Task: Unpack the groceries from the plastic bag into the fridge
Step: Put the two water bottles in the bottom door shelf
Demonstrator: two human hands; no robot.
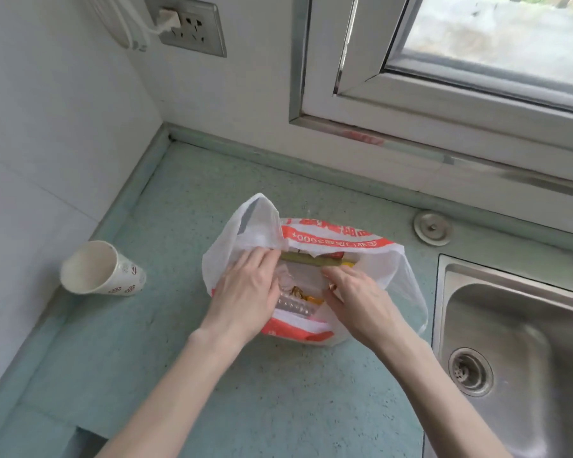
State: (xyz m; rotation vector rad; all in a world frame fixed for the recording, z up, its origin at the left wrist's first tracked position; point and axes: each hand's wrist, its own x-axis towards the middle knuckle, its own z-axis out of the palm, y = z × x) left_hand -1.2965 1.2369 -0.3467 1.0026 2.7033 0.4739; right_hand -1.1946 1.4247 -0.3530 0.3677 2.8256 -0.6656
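Judging by how full the plastic bag [311,282] looks, the unpacking has barely started, if at all. It sits on the green counter [278,401] with its mouth pulled open, and stuff is packed in there: a long green stalk-like thing [300,260] running across between the two sets of fingers, something clear and ridged lower down, and some yellow and red bits I can't really identify. No fridge anywhere in view, so every item has yet to make the trip.

Both forearms come in from the bottom edge and angle toward the bag's opening, backs of the hands up. The left hand [247,292] has its fingers [268,257] bent over the left rim of the bag, holding the plastic aside, with the tips right at the end of the green stalk. The right hand [358,300] has its fingers [336,279] curled down into the opening, but whether they're gripping an item or only the plastic, I can't tell.

Well to the left of the left fingers lies a tipped-over paper cup [101,269], and well to the right of the right fingers is the steel sink [516,342].
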